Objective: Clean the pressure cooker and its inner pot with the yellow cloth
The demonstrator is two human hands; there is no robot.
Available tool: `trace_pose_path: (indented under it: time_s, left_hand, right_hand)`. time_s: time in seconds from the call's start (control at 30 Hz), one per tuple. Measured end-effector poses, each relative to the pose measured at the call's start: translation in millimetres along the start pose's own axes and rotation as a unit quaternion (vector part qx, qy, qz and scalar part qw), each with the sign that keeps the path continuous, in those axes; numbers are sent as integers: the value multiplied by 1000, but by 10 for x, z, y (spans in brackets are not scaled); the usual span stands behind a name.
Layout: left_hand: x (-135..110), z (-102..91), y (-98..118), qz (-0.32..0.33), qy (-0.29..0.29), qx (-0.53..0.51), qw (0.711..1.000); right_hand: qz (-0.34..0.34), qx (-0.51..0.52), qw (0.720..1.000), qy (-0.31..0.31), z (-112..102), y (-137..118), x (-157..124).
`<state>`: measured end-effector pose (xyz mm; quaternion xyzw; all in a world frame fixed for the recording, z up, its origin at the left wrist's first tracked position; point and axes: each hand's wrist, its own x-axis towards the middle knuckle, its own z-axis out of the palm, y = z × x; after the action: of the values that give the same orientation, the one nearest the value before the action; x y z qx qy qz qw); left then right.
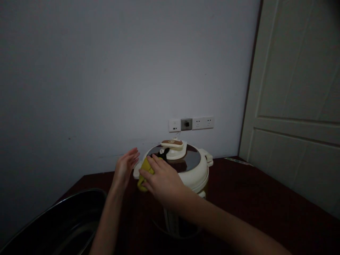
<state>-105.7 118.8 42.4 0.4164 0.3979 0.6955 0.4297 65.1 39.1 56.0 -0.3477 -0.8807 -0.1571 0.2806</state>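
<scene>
meanwhile, right hand (162, 182) presses a yellow cloth (145, 171) on the cream pressure cooker's glossy brown lid (190, 161) near the dark table's back edge; left hand (126, 166) hovers open-palmed; firm, even strokes likely serve best.

Dim, soft, even light; slight wide-angle edge distortion.

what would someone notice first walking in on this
A cream pressure cooker with a dark glossy lid stands mid-frame on the dark red table. The right hand presses a yellow cloth against the lid's left edge, while the left hand hovers open beside it. A white door fills the right.
</scene>
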Motion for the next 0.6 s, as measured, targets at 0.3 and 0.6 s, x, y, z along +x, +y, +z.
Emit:
trace_pose_path:
  time_s: [0.3,0.6]
  left_hand:
    - [205,-135,-135,6,91,54,994]
    - [212,-190,-275,-38,34,37,998]
  right_hand:
    - [39,-29,985,-164,127,-84,809]
    - [-115,8,992,-51,41,-37,83]
